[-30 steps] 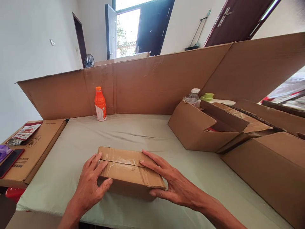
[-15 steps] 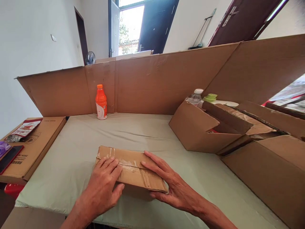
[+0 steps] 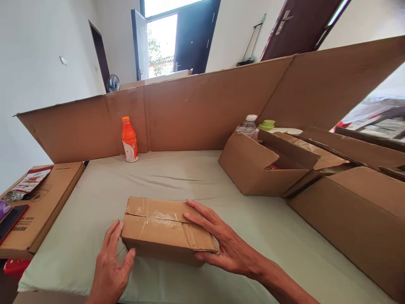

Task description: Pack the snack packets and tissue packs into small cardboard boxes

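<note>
A small closed cardboard box [image 3: 161,228] with old tape on its flaps lies on the pale green cloth [image 3: 177,177] in front of me. My right hand [image 3: 221,240] rests flat on the box's right end, fingers stretched over the top and thumb under the near edge. My left hand [image 3: 110,266] is open beside the box's left near corner, fingers spread, the thumb touching the box's front face.
An orange bottle [image 3: 129,139] stands at the back by a long cardboard wall [image 3: 196,109]. An open carton [image 3: 262,169] with a clear bottle [image 3: 248,126] behind it sits at the right, beside a bigger box [image 3: 357,219]. A flat carton [image 3: 41,202] with packets lies left.
My left hand slid off the top of the box and down to its left near corner. The right hand stayed on the right end. The view shifted slightly.
</note>
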Demonstrator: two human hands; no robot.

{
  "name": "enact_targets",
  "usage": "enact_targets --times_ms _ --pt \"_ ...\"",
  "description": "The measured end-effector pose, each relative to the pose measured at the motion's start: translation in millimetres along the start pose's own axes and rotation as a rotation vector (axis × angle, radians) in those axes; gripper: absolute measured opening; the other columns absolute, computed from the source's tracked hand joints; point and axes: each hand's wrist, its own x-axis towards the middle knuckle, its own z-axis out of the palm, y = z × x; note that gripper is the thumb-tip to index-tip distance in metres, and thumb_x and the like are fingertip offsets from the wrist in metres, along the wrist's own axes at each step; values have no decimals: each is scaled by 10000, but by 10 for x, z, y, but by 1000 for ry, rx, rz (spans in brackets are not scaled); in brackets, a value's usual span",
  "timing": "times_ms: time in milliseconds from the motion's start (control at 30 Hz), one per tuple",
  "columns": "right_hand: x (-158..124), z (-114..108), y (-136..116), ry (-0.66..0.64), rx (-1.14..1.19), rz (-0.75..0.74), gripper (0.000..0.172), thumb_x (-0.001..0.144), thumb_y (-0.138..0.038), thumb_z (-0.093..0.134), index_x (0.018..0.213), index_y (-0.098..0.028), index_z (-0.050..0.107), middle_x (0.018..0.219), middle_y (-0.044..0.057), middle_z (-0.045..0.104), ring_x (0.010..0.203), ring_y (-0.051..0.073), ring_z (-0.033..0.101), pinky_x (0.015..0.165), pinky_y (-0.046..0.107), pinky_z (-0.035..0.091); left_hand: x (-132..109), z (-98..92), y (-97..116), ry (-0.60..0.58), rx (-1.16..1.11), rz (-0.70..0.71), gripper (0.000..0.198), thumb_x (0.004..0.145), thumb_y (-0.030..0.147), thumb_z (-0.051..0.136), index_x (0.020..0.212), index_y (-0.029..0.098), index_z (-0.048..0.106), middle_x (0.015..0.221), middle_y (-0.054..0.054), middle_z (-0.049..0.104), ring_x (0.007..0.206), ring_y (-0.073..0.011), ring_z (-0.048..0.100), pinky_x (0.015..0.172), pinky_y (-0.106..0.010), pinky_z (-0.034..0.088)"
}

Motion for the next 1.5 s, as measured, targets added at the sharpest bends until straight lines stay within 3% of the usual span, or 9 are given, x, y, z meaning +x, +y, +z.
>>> enact_targets --times_ms 333,533,667,867,1033,1100,1267,1367,1500 --pt "55 40 -100 60 6 54 782 856 -538 715 1526 -230 454 1657 193 285 1512 366 297 1160 568 387 289 132 -69 -44 -126 -156 506 967 487 504 1372 196 593 1348 -137 690 1195 -303 695 948 -457 617" --pt "-221 -114 -194 96 -111 167 773 858 -548 707 1517 -210 486 1637 206 332 1483 382 358 1114 555 454 439 311 53 -130 -246 -140 496 976 465 486 1388 211 594 1403 -119 660 1273 -286 650 972 -432 607" --pt "-587 -303 -201 192 -241 240 741 878 -515 695 1531 -241 476 1632 171 365 1442 365 434 1080 503 502 628 581 358 -190 -378 -44 469 955 386 495 1368 199 613 1405 -121 659 1286 -277 640 1051 -448 561" --pt "-1158 -584 -186 376 -505 351 686 929 -537 633 1539 -301 428 1585 129 435 1310 321 576 956 423 576 999 1117 1013 -416 -590 66 555 880 234 550 1434 224 544 1487 -97 590 1381 -254 547 1191 -467 422" --pt "-1462 -668 -183 500 -690 463 728 943 -592 564 1574 -281 378 1559 138 459 1259 343 587 914 456 571 1206 1622 1503 -402 -617 37 662 850 236 621 1486 193 442 1549 -162 459 1470 -317 399 1226 -545 328" --pt "-1543 -667 -165 541 -727 492 736 947 -603 537 1581 -271 366 1558 144 458 1263 358 572 933 484 553 1271 1802 1655 -395 -628 23 623 863 254 629 1458 189 459 1541 -176 427 1447 -325 411 1202 -540 356" --pt "-1612 -683 -112 647 -801 541 709 972 -550 508 1598 -271 323 1593 141 405 1396 431 444 1056 595 439 1363 2143 2012 -523 -727 46 556 944 267 519 1478 150 419 1380 -197 556 1032 -235 669 932 -419 572" --pt "-1547 -710 -53 706 -841 596 655 998 -456 502 1601 -284 314 1641 131 337 1479 452 333 1129 634 355 1323 2304 2211 -642 -790 121 677 911 248 550 1545 160 330 1481 -197 524 1215 -262 632 977 -393 565" --pt "-1429 -747 154 776 -887 599 710 1000 -338 552 1634 -272 239 1645 136 336 1502 434 307 1173 648 317 1167 2507 2367 -821 -777 249 904 770 229 648 1584 106 273 1669 -213 286 1536 -359 309 1208 -518 384"
